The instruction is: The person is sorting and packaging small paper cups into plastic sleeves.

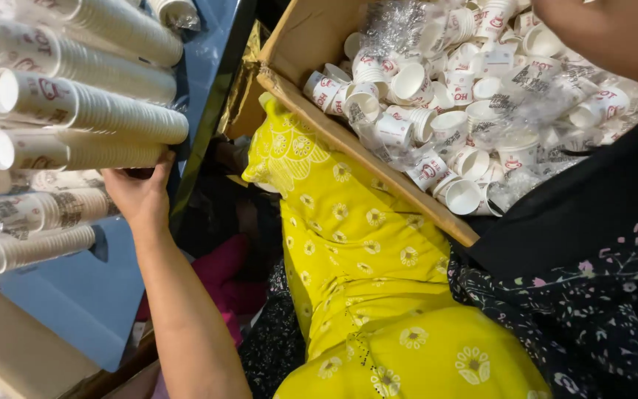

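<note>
Long stacks of white paper cups (105, 111) with red print lie on their sides at the left, some wrapped in clear plastic. My left hand (140, 193) reaches up to the near end of one of these stacks (116, 154). Its thumb and fingertips touch the stack's end, and part of the fingers is hidden under the cups. At the top right only my right forearm (607, 37) shows, stretched over a cardboard box (363, 151); the hand itself is out of frame. The box holds several loose white paper cups (452, 125) and crumpled clear plastic (540, 103).
The stacks rest on a blue surface (90, 303) with a dark edge (204, 125). A brown cardboard piece (16, 355) lies at the bottom left. Yellow flowered cloth (356, 281) and dark flowered cloth (592, 295) fill the lower middle and right.
</note>
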